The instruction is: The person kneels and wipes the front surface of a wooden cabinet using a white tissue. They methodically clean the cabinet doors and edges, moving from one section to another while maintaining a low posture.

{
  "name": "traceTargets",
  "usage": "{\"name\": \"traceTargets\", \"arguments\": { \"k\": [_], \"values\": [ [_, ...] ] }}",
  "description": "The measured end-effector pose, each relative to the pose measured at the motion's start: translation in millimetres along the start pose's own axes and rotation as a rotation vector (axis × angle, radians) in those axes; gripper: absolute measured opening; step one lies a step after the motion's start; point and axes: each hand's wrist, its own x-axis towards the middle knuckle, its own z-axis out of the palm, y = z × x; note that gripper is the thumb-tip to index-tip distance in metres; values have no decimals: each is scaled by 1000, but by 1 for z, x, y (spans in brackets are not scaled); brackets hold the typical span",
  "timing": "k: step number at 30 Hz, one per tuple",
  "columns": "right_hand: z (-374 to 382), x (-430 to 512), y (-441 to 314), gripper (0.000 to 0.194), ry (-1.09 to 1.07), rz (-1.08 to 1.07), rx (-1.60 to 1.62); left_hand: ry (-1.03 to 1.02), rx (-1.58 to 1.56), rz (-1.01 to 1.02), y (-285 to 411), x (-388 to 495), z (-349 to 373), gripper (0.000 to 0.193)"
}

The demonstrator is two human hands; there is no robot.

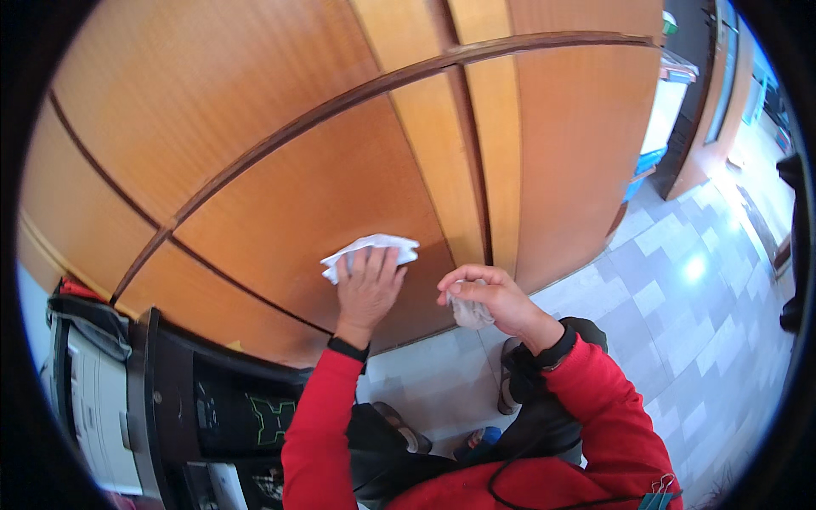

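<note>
My left hand (371, 288) lies nearly flat on a folded white cloth or wipe (382, 242), pressing it against the lower brown panel of a wooden cabinet door (319, 191). To the right, my right hand (497, 296) is curled around a crumpled whitish cloth or tissue (470, 312), held off the wood near the gap between the doors. Both wrists carry dark bands below red sleeves.
A dark shelf unit (153, 382) with items in it stands at lower left. Grey tiled floor (669, 306) stretches to the right. Stacked plastic boxes (666, 115) stand beyond the cabinet, near an open door (714, 108). A blue object (488, 437) lies between my feet.
</note>
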Motion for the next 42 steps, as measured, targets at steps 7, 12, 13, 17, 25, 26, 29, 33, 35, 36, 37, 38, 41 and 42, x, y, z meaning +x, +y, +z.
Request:
{"name": "traceTargets", "arguments": {
  "k": [7, 12, 13, 17, 25, 26, 29, 33, 35, 36, 37, 38, 41, 42],
  "values": [
    [6, 3, -1, 19, 13, 8, -42, -153, -105, 123, 13, -40, 0, 41],
    [2, 6, 5, 18, 9, 27, -46, -152, -190, 52, -7, -58, -26, 38],
    [1, 7, 7, 17, 16, 39, -54, -149, -234, 23, -10, -56, -33, 36],
    [7, 15, 19, 20, 9, 22, -132, -5, -626, -303, -8, -34, -62, 32],
    [31, 30, 44, 51, -136, -5, -287, -242, -2016, -1260, 2, -13, -104, 21],
    [37, 33, 50, 53, -128, -29, -287, -307, -2030, -1274, 5, -15, -105, 23],
    [47, 39, 62, 47, -163, -32, -266, -450, -1604, -1135, 10, -21, -100, 27],
    [47, 46, 68, 31, -45, -37, -216, -223, -1199, -954, 11, -32, -103, 51],
    [46, 47, 68, 27, 33, -114, -115, -284, -1287, -1012, 12, -37, -109, 47],
    [46, 46, 67, 26, 74, -126, -64, -387, -1368, -1056, 12, -38, -112, 44],
    [47, 46, 67, 25, 95, -146, -2, -497, -1427, -1116, 13, -39, -117, 42],
    [49, 46, 67, 25, 137, -159, 8, -534, -1474, -1120, 18, -36, -116, 38],
    [58, 45, 67, 26, 111, -190, 106, -413, -1768, -1269, 34, -29, -117, 35],
    [61, 44, 68, 26, 113, -218, 92, -383, -1892, -1336, 37, -26, -116, 36]
  ]
}}
